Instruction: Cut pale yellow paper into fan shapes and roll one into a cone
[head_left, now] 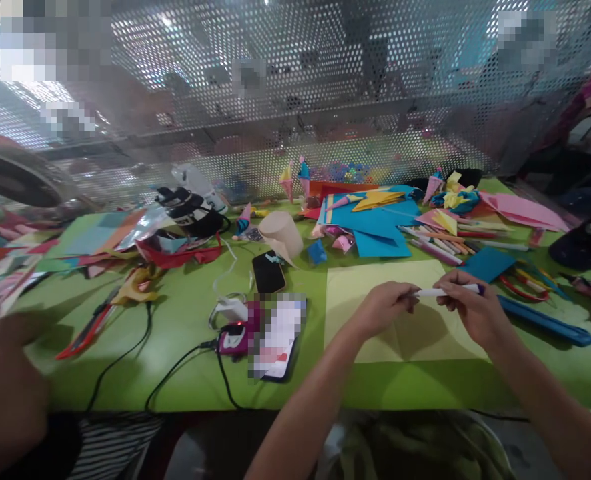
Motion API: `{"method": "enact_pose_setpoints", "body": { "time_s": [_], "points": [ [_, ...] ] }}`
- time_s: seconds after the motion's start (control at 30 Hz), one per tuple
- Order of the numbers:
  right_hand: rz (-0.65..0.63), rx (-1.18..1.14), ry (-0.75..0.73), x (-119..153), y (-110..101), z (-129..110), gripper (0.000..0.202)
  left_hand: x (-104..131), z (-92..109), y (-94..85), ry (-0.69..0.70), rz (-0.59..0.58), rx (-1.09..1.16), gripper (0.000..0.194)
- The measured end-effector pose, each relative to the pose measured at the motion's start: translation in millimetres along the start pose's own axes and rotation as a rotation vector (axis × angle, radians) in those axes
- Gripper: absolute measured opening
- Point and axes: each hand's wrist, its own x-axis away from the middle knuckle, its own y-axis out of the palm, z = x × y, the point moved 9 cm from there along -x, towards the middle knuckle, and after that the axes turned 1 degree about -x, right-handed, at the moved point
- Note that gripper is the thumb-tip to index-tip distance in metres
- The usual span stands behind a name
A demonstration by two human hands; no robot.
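A white marker [436, 292] is held level between my two hands, above a pale yellow sheet of paper [363, 287] on the green table [175, 373]. My left hand [388, 305] pinches the marker's left end. The fingers of my right hand [468, 300] are closed round its right part, and a dark purple end sticks out past them. A blue folded strip [545, 321] lies to the right of my right hand, with a blue paper piece [488, 263] just behind it.
Left of the sheet lie a lit phone [278, 340], a dark phone [269, 272], a purple power socket [240, 339] and black cables. Blue paper [380, 230], colored pencils [440, 243] and a paper roll [280, 233] sit behind. Another person's hand [10, 387] is at far left.
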Motion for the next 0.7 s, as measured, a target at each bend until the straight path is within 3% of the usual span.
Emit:
{"method": "enact_pose_setpoints", "body": {
  "time_s": [0.13,0.37,0.7],
  "points": [
    [0.001,-0.024,0.036,-2.7,-4.2,10.8,0.021,0.8,5.9,6.2,0.013,-0.034,-0.090,0.022],
    [0.072,-0.076,0.040,1.2,-10.3,17.6,0.030,-1.6,18.1,15.6,-0.018,0.020,-0.427,0.026],
    [0.103,-0.157,0.048,6.0,1.4,17.2,0.036,0.5,20.5,24.3,-0.004,-0.003,-0.440,0.026]
  ]
}}
